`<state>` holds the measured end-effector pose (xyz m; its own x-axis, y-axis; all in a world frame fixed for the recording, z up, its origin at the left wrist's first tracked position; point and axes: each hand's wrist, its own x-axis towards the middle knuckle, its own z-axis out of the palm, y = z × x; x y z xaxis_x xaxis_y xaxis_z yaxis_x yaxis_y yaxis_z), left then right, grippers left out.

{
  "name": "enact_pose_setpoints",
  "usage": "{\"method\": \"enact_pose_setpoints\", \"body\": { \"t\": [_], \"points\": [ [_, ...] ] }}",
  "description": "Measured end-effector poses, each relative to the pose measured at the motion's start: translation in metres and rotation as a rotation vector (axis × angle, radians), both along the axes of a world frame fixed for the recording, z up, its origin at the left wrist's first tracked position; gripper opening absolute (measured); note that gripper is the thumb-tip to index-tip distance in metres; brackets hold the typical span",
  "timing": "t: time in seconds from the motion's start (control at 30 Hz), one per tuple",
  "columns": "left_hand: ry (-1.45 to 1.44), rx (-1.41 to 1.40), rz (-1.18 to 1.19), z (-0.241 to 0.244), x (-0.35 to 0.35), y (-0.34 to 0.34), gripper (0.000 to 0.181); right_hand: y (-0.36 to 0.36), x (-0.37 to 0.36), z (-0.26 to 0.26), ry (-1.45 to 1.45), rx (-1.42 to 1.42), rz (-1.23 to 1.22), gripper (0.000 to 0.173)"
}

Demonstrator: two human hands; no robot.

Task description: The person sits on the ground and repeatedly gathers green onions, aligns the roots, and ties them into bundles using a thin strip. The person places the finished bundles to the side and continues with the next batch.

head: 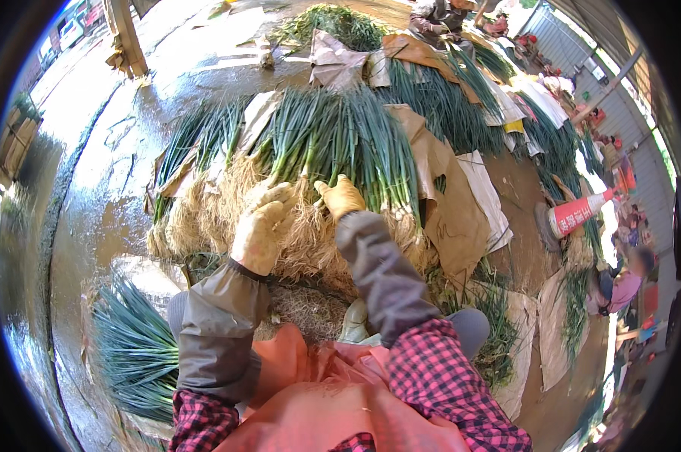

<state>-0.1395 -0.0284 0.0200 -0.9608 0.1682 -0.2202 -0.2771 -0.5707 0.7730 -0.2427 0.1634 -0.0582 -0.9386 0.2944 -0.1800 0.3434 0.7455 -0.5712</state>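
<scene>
A wide pile of green onions [346,130] lies before me, with the dark green leaves pointing away and the tangled pale roots [312,248] towards me. My left hand [264,226], in a cream work glove, is beside the roots. Its palm faces right, its fingers are slightly curled, and nothing shows in it. My right hand [342,198], in a yellow-tan glove, rests at the white stem ends in the middle of the pile. Its fingers touch the stems, but whether they grip one is hidden. Grey sleeve covers reach over both forearms.
Another bundle of green onions [137,350] lies at my left knee. Brown sacking [453,198] flanks the pile on the right, near a red-and-white traffic cone [580,213]. A wooden post [124,39] stands far left on wet ground. Other people [442,20] sit among further onion piles.
</scene>
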Motion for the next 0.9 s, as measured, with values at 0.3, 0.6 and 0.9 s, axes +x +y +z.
{"method": "enact_pose_setpoints", "body": {
  "t": [0.3, 0.6, 0.9],
  "points": [
    [0.085, -0.034, -0.055, -0.025, 0.039, 0.034, 0.015, 0.005, 0.088, 0.07, -0.002, -0.115, -0.161, 0.025],
    [-0.149, -0.127, -0.282, -0.076, 0.086, 0.061, 0.034, 0.02, 0.127, 0.02, -0.108, -1.164, -0.09, 0.043],
    [-0.278, 0.049, -0.057, -0.065, 0.08, 0.029, 0.012, 0.001, 0.19, 0.045, 0.159, -0.892, 0.049, 0.024]
  ]
}}
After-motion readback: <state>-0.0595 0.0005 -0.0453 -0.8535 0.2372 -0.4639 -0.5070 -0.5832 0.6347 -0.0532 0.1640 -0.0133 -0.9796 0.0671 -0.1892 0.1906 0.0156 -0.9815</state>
